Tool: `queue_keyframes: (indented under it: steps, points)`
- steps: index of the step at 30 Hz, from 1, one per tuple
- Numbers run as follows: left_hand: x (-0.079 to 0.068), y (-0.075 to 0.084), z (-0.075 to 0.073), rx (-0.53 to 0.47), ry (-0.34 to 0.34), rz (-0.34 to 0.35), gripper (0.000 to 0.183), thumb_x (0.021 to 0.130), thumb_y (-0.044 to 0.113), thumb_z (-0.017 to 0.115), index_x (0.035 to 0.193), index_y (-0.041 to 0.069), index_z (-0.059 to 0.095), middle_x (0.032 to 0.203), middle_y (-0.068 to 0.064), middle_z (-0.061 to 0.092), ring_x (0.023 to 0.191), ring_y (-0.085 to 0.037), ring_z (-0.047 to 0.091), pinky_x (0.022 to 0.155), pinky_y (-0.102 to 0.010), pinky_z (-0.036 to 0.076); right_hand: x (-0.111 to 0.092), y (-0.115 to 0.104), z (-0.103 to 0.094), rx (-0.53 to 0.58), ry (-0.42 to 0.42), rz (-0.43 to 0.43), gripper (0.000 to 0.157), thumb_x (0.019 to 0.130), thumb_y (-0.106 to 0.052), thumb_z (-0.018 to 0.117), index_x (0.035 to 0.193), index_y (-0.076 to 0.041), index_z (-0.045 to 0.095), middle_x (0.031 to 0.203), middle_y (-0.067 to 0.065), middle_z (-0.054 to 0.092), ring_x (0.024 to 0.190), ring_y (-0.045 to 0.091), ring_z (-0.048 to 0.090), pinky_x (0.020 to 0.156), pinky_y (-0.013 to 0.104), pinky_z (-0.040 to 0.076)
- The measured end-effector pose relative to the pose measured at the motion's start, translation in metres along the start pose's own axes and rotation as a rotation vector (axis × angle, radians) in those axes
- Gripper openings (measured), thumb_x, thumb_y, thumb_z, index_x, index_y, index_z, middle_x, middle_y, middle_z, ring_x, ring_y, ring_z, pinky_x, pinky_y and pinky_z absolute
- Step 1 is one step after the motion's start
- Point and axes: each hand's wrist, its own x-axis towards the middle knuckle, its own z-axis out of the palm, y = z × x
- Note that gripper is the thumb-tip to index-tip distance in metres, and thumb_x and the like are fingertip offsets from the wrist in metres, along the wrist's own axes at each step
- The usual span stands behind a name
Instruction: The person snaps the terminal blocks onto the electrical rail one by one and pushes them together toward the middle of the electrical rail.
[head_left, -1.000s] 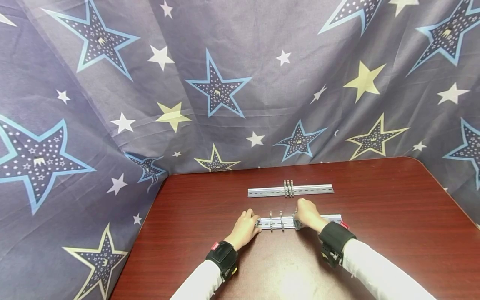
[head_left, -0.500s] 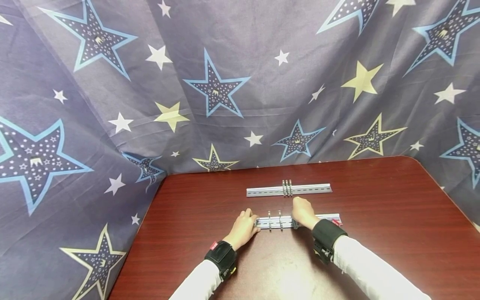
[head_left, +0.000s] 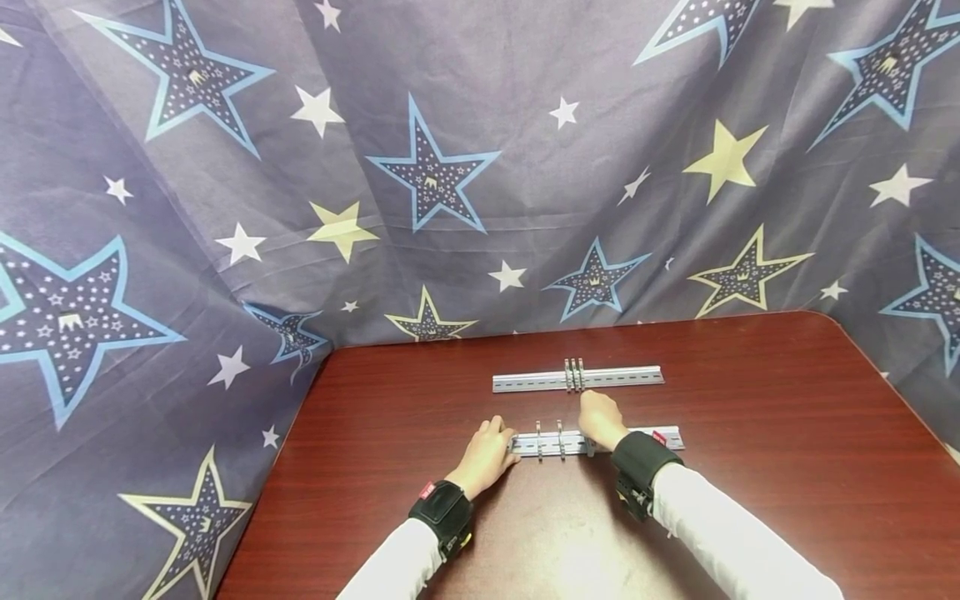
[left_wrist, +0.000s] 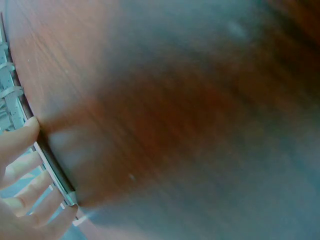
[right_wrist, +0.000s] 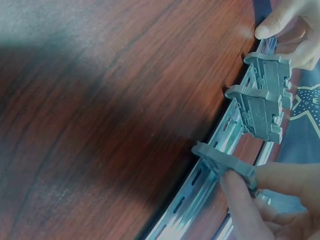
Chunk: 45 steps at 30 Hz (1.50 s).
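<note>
The near metal DIN rail (head_left: 667, 437) lies crosswise on the table. My left hand (head_left: 485, 457) grips its left end; in the left wrist view the thumb and fingers (left_wrist: 20, 142) lie on opposite sides of the rail. Two grey terminal blocks (head_left: 539, 442) (right_wrist: 257, 112) stand across the rail, apart from each other. To the right of them, my right hand (head_left: 602, 419) pinches a third grey terminal block (right_wrist: 220, 160) between thumb and finger. That block sits at the rail, slanted compared with the other two in the right wrist view. Whether it is fully seated, I cannot tell.
Behind, a second DIN rail (head_left: 626, 378) lies roughly parallel, with several terminal blocks (head_left: 574, 376) grouped close together at its middle. The reddish-brown table (head_left: 397, 392) ends at a star-patterned cloth (head_left: 465, 275) hanging behind it and on both sides.
My right wrist and forearm have swung left, and the pinched terminal block now looks more edge-on. My left hand keeps its grip on the rail's end.
</note>
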Motion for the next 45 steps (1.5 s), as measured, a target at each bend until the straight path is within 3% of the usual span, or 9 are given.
queue_keyframes:
  steps: [10,19,26,33,40,45]
  points:
    - [0.001,-0.001,-0.001,0.002,0.009,0.011,0.028,0.069,0.022,0.072,0.09,0.005,0.064,0.081,-0.005,0.045,0.072,-0.02,0.045,0.06,-0.03,0.04,0.003,0.002,0.002,-0.003,-0.025,0.036,0.007,0.074,0.002,0.05,0.073,0.003,0.057,0.083,0.021,0.062,0.076,0.033,0.059,0.059,0.041,0.048]
    - [0.0,-0.001,0.001,0.0,-0.01,-0.002,0.029,0.07,0.024,0.072,0.091,0.006,0.064,0.082,-0.004,0.044,0.073,-0.019,0.045,0.061,-0.03,0.04,0.004,0.006,0.003,-0.041,-0.046,0.033,0.005,0.066,0.002,0.059,0.071,0.002,0.059,0.077,0.017,0.063,0.062,0.023,0.057,0.054,0.034,0.048]
    - [0.0,0.001,-0.002,-0.003,-0.008,-0.002,0.028,0.069,0.022,0.072,0.09,0.005,0.064,0.081,-0.004,0.044,0.073,-0.02,0.045,0.061,-0.031,0.04,0.001,0.008,-0.002,-0.025,-0.064,0.051,0.02,0.073,-0.015,0.068,0.076,0.004,0.062,0.081,0.019,0.064,0.063,0.023,0.057,0.061,0.039,0.048]
    - [0.0,0.001,-0.002,0.0,-0.007,-0.001,0.028,0.069,0.022,0.072,0.09,0.005,0.064,0.08,-0.004,0.044,0.072,-0.02,0.045,0.061,-0.031,0.04,0.0,0.01,-0.01,0.0,-0.084,0.089,0.025,0.074,-0.027,0.063,0.064,-0.005,0.057,0.068,0.01,0.06,0.058,0.021,0.054,0.05,0.036,0.042]
    - [0.0,0.001,-0.002,-0.005,-0.013,-0.006,0.028,0.069,0.021,0.072,0.09,0.005,0.064,0.08,-0.004,0.044,0.073,-0.02,0.045,0.061,-0.03,0.04,-0.002,0.016,-0.017,0.018,-0.101,0.001,0.03,0.076,-0.024,0.058,0.053,-0.014,0.044,0.053,-0.001,0.044,0.052,0.015,0.045,0.046,0.03,0.034]
    - [0.0,0.001,-0.002,0.0,-0.014,-0.005,0.028,0.069,0.022,0.072,0.091,0.005,0.064,0.081,-0.004,0.044,0.073,-0.02,0.045,0.061,-0.031,0.04,-0.002,0.024,-0.021,0.072,-0.102,-0.122,0.016,0.076,-0.018,0.058,0.063,-0.01,0.052,0.058,-0.001,0.049,0.052,0.013,0.046,0.048,0.027,0.035]
